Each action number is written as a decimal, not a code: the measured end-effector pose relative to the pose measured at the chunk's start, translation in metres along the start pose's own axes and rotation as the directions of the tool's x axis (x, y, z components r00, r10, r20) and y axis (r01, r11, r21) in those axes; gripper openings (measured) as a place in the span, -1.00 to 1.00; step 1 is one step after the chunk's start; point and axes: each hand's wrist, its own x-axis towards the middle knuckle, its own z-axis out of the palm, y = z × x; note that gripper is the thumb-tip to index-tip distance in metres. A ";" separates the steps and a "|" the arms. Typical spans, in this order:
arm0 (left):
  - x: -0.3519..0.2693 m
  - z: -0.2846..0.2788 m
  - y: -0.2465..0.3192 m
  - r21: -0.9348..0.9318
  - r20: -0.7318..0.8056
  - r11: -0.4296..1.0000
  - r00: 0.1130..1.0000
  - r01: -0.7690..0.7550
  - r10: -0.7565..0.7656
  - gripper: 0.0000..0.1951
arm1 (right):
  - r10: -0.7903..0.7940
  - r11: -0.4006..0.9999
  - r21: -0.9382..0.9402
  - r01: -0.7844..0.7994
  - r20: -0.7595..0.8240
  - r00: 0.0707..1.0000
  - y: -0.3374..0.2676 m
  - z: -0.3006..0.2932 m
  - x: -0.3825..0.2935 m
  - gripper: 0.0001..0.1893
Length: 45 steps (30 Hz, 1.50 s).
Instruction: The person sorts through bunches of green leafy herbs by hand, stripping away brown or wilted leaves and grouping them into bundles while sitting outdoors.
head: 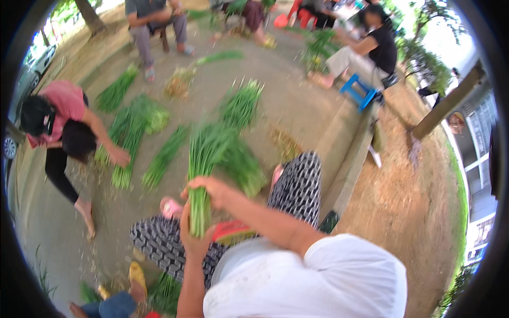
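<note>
A bundle of long green garlic chives [199, 163] is held upright between both hands in front of my lap. My left hand [195, 238] is cupped about the pale lower ends of the stems. Higher on the stalks, my right hand [210, 190] is closed round the bundle. The leafy tops spread away from me and blur into a larger pile of greens [242, 167] on the pavement just beyond. A red and yellow item [234, 231] lies at my lap, partly hidden by my right forearm.
A person in a pink shirt [65, 103] bends over greens [133, 135] at the left. Another bunch [242, 103] lies ahead, near dry trimmings [286, 143]. Seated people are farther off, one by a blue stool [358, 91]. A concrete curb [350, 167] runs at the right.
</note>
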 end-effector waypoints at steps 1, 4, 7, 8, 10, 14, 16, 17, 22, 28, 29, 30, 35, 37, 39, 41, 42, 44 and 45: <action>-0.001 -0.015 -0.004 0.245 0.142 0.968 0.990 -0.052 0.017 -0.40 | 0.105 0.995 0.004 -0.105 0.006 0.995 -0.007 -0.005 -0.005 -0.74; -0.007 -0.081 -0.033 0.274 0.282 0.863 0.822 0.425 -0.495 -0.41 | 0.035 0.994 -0.107 -0.038 -0.024 0.999 -0.001 0.008 -0.008 -0.84; 0.004 -0.078 -0.028 -0.142 0.338 0.821 0.806 0.553 -0.485 -0.50 | 0.055 0.963 -0.264 -0.060 -0.027 0.998 0.037 0.016 0.014 -0.78; 0.002 -0.072 -0.031 -0.100 0.377 0.808 0.774 0.581 -0.509 -0.50 | 0.029 0.952 -0.305 -0.030 -0.007 1.000 0.052 0.014 0.023 -0.76; -0.014 -0.059 -0.035 -0.215 0.432 0.700 0.709 0.681 -0.557 -0.51 | -0.018 0.876 -0.482 -0.006 -0.046 0.999 0.050 0.044 0.011 -0.77; -0.017 -0.030 -0.046 -0.513 0.504 0.474 0.698 0.716 -0.509 -0.57 | -0.115 0.734 -0.679 0.006 -0.116 0.987 0.041 0.042 0.003 -0.69; -0.017 -0.028 -0.055 -0.509 0.516 0.486 0.704 0.710 -0.488 -0.60 | -0.100 0.645 -0.763 -0.044 -0.141 0.985 0.031 0.040 0.003 -0.62; -0.017 -0.025 -0.059 -0.528 0.511 0.456 0.697 0.716 -0.503 -0.61 | -0.097 0.668 -0.742 -0.054 -0.159 0.983 0.034 0.031 0.008 -0.62; -0.002 -0.011 -0.064 -0.569 0.541 0.381 0.681 0.729 -0.494 -0.62 | 0.058 0.668 -0.711 -0.220 -0.245 0.968 -0.011 0.052 -0.012 -0.58; 0.014 0.015 -0.076 -0.622 0.482 0.303 0.658 0.722 -0.579 -0.74 | -0.100 0.449 -0.881 -0.150 -0.217 0.971 -0.002 0.000 0.016 -0.57; 0.015 0.020 -0.077 -0.609 0.470 0.342 0.673 0.716 -0.571 -0.75 | -0.121 0.560 -0.812 -0.161 -0.273 0.954 0.010 -0.021 0.028 -0.59; 0.014 0.016 -0.079 -0.603 0.499 0.344 0.677 0.720 -0.542 -0.76 | -0.115 0.591 -0.791 -0.158 -0.276 0.954 0.011 -0.017 0.028 -0.58; 0.026 0.018 -0.065 -0.543 0.500 0.414 0.678 0.730 -0.539 -0.82 | -0.146 0.682 -0.727 -0.082 -0.245 0.958 -0.001 -0.009 0.017 -0.55; 0.022 0.017 -0.073 -0.522 0.464 0.480 0.707 0.705 -0.534 -0.82 | -0.154 0.628 -0.766 -0.137 -0.295 0.943 -0.003 0.003 0.013 -0.55; 0.022 0.020 -0.079 -0.470 0.434 0.502 0.686 0.726 -0.584 -0.81 | -0.102 0.590 -0.760 -0.273 -0.405 0.909 -0.010 0.011 0.007 -0.52; 0.018 0.017 -0.084 -0.447 0.450 0.493 0.664 0.746 -0.597 -0.78 | -0.096 0.617 -0.735 -0.283 -0.427 0.899 -0.005 0.014 0.003 -0.49; 0.016 0.017 -0.081 -0.481 0.440 0.497 0.689 0.723 -0.576 -0.77 | -0.131 0.599 -0.764 -0.238 -0.387 0.913 -0.004 0.020 -0.001 -0.49; 0.014 0.015 -0.084 -0.483 0.429 0.506 0.697 0.714 -0.574 -0.76 | -0.184 0.550 -0.815 -0.182 -0.331 0.925 0.003 0.017 0.003 -0.51; 0.015 0.016 -0.082 -0.503 0.447 0.495 0.703 0.708 -0.553 -0.76 | -0.193 0.567 -0.808 -0.162 -0.321 0.927 0.007 0.007 0.007 -0.53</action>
